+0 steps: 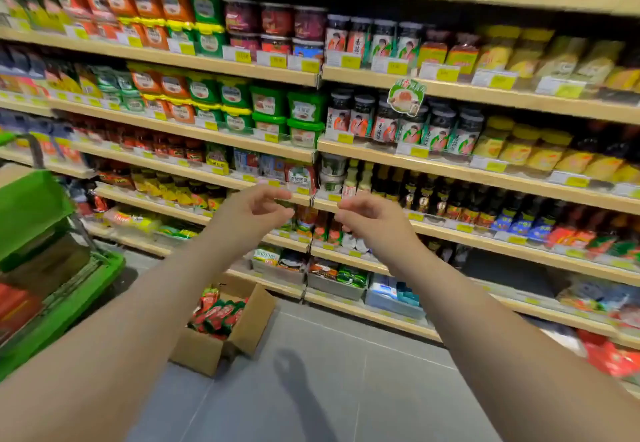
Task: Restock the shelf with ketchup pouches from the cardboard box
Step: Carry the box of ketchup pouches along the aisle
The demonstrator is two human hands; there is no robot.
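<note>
An open cardboard box [207,351] stands on the grey floor in front of the shelving, holding several red and green ketchup pouches [218,313]. More red pouches [320,228] stand upright on a shelf [287,239] at mid height, partly hidden behind my hands. My left hand [258,211] and my right hand [372,221] are both raised in front of that shelf, a little apart from each other. Their fingers are loosely curled and hold nothing.
Wooden shelves full of jars, tubs and bottles fill the view, with yellow price tags along their edges. A green shopping cart [52,268] stands at the left, close to the box. Grey floor tiles [346,389] lie below my arms.
</note>
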